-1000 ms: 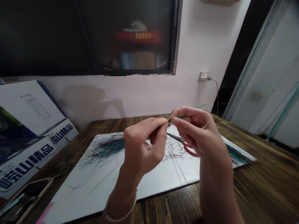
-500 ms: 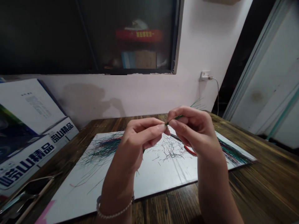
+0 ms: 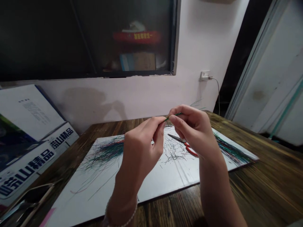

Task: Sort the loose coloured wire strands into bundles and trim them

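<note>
Partly hidden in my grasp, a thin green bundle (image 3: 167, 119) is pinched by my left hand (image 3: 144, 143) and right hand (image 3: 196, 127) above the white board (image 3: 165, 184), where the scissors (image 3: 176, 138), handles partly covered, show more blade than a moment ago.

Held strands (image 3: 178, 114) are green, scissor handles (image 3: 187, 145) red, the board (image 3: 163, 183) white, the table (image 3: 265, 183) streaked brown.

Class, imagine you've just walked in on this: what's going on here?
A person's left hand and right hand pinch a thin green bundle between them, above a white board. Red-handled scissors lie on the board near short dark clippings. Longer coloured strands lie in a left pile and a right pile.
</note>
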`<state>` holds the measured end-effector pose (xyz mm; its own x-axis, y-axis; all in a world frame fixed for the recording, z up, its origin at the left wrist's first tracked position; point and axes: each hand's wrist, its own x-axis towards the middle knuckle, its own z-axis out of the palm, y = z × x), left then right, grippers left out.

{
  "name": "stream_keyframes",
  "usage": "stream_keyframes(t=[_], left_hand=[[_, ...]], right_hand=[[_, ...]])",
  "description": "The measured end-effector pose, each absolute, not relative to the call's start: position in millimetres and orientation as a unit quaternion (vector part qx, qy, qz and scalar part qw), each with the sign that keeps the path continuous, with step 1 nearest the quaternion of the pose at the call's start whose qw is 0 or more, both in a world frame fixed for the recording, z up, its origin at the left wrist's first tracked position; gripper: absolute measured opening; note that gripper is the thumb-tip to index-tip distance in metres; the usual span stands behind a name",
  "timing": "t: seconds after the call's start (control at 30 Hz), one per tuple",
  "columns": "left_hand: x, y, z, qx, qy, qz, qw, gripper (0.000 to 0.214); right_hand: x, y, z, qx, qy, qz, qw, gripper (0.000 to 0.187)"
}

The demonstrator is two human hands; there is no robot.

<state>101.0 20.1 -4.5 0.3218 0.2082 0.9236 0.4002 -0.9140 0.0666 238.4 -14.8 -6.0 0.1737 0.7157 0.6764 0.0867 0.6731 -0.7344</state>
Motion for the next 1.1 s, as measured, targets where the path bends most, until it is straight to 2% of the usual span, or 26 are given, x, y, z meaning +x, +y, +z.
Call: stream_keyframes(t=[0.07, 0.17, 0.57, 0.7, 0.93, 1.1], left_hand=[[100, 22, -5, -0.798, -0.180, -0.551, 0.165, 0.010], [101, 23, -7, -0.788, -0.177, -0.549, 0.216, 0.010], [103, 15, -8, -0.764, -0.173, -0.597, 0.172, 0.011], [104, 11, -8, -0.766, -0.180, -0.613, 0.076, 0.009], [107, 1, -4, -0.739, -0.197, -0.616, -0.188, 0.027], [106, 5, -5, -0.701, -0.178, -0.585, -0.366, 0.024]], right_hand=[[237, -16, -6, -0.328, -0.594, 0.243, 0.694, 0.009], [236, -16, -6, -0.319, -0.588, 0.254, 0.698, 0.013], [232, -27, 1, -0.302, -0.596, 0.275, 0.691, 0.011], [233, -30, 3, -0.283, -0.614, 0.282, 0.680, 0.010], [233, -24, -2, -0.282, -0.628, 0.232, 0.687, 0.005], [229, -21, -5, -0.273, -0.633, 0.204, 0.695, 0.003]])
